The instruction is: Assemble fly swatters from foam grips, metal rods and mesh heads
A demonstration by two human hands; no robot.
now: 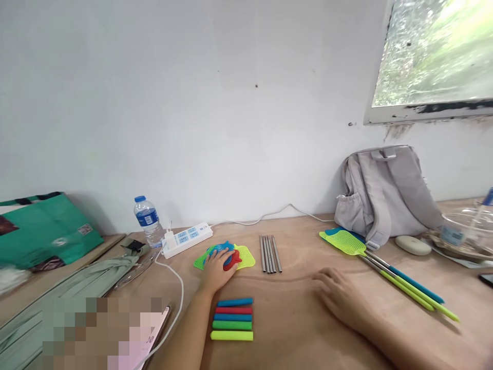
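My left hand (pixel 216 272) lies over a small pile of plastic fly swatter heads, its fingers stretched across them. The blue head (pixel 224 246) and the red head (pixel 233 259) show around the fingers, with a yellow-green head (pixel 247 256) and a green head (pixel 199 262) at the sides. Toward me are several coloured handle grips (pixel 232 325) in a stack of rows. Several thin metal tubes (pixel 270 254) lie side by side to the right of the pile. My right hand (pixel 337 293), slightly blurred, rests low over the table with fingers extended and nothing in them.
Assembled fly swatters (pixel 389 270) lie at the right, near a grey backpack (pixel 389 190). A white power strip (pixel 188 239), its cable and a water bottle (pixel 148 221) stand at the back left. A phone (pixel 154 334) lies front left, and a plastic bowl (pixel 462 226) sits far right.
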